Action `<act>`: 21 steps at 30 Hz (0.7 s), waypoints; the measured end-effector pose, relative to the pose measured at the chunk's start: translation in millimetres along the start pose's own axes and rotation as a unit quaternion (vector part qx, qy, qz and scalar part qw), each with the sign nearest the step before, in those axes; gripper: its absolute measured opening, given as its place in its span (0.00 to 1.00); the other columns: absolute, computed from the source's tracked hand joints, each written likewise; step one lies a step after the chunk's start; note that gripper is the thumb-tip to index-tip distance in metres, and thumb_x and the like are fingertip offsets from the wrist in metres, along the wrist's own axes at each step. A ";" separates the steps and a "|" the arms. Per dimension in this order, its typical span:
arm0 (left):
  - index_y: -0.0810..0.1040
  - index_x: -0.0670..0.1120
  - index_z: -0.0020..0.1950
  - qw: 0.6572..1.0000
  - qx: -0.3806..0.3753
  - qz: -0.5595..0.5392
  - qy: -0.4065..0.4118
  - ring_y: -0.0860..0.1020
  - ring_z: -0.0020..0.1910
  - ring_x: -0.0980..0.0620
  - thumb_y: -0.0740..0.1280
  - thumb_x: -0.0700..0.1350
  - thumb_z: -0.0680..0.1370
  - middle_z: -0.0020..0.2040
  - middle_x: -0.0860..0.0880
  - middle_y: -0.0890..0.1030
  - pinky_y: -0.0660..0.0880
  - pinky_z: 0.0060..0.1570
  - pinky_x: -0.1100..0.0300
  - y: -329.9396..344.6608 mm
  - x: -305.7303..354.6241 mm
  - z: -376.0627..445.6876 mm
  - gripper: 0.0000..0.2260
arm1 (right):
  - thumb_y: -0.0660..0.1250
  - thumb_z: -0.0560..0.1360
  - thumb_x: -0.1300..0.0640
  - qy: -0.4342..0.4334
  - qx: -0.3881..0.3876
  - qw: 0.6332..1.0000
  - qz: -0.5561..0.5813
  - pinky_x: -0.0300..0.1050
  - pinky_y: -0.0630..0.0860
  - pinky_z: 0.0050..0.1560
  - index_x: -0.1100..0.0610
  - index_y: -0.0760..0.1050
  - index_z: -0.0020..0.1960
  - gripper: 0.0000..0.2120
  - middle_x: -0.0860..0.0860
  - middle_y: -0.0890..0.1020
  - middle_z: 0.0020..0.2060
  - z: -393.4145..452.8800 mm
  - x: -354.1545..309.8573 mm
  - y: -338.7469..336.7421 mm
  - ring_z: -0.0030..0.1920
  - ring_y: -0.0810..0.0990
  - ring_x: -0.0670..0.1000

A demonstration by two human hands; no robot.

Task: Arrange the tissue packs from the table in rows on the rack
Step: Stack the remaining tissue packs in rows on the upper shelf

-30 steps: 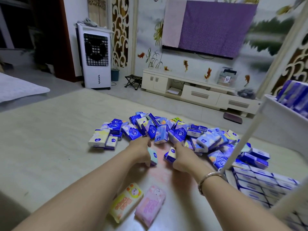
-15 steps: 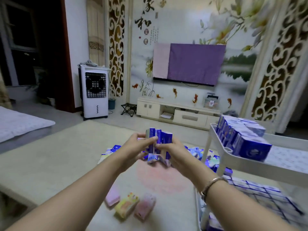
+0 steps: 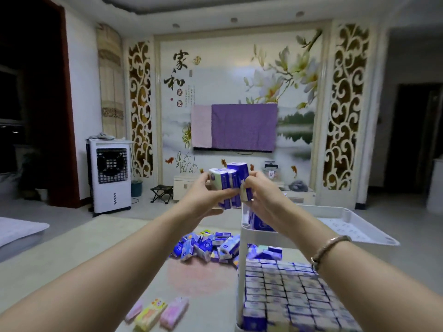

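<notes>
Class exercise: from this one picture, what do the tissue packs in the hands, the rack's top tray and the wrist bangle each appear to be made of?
Held tissue packs: thin glossy printed plastic film, judging by the sheen; probably soft.
Rack's top tray: white moulded plastic, matte, with rounded rim and small perforations.
Bangle: seemingly metal, smooth with a dull shine; the exact metal cannot be told.

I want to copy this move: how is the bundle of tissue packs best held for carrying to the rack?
Probably by its two end faces, one hand from each side: the bundle of tissue packs stands upright side by side, so inward pressure from the left hand and right hand keeps it together.
</notes>
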State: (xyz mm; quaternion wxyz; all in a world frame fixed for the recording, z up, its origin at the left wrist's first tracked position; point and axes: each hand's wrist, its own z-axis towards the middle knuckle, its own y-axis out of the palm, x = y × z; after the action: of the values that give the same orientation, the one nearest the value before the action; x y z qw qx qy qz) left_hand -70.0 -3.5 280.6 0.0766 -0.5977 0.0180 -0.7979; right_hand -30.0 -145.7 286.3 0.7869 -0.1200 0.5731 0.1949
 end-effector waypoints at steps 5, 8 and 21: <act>0.73 0.51 0.59 0.997 0.024 0.043 0.054 0.83 0.47 0.49 0.75 0.44 0.70 0.48 0.48 0.82 0.81 0.48 0.50 49.6 9.3 6.9 0.20 | 0.66 0.76 0.51 -0.001 0.024 0.995 -0.094 0.42 0.73 0.49 0.57 0.66 0.59 0.16 0.55 0.78 0.52 -20.3 -10.8 -41.3 0.50 0.78 0.51; 0.74 0.50 0.58 0.991 0.027 0.090 0.097 0.82 0.49 0.50 0.76 0.41 0.69 0.49 0.50 0.82 0.81 0.47 0.52 73.7 12.5 16.8 0.20 | 0.73 0.71 0.57 -0.018 0.071 0.987 -0.141 0.40 0.77 0.48 0.56 0.66 0.61 0.23 0.52 0.79 0.51 -21.8 -13.4 -56.1 0.49 0.80 0.48; 0.68 0.48 0.72 0.933 -0.032 0.357 0.039 0.69 0.69 0.49 0.59 0.46 0.81 0.72 0.49 0.70 0.67 0.63 0.57 96.2 -25.0 87.7 0.18 | 0.60 0.70 0.72 0.093 0.220 0.969 -0.071 0.47 0.75 0.38 0.59 0.68 0.49 0.12 0.56 0.74 0.42 8.0 46.5 -148.4 0.41 0.74 0.51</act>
State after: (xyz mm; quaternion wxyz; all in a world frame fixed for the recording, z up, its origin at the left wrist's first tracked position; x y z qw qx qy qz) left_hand 30.5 -89.3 270.2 0.3366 -0.5227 0.2591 -0.7392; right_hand 55.2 -267.4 239.6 0.7490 -0.0025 0.6625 -0.0044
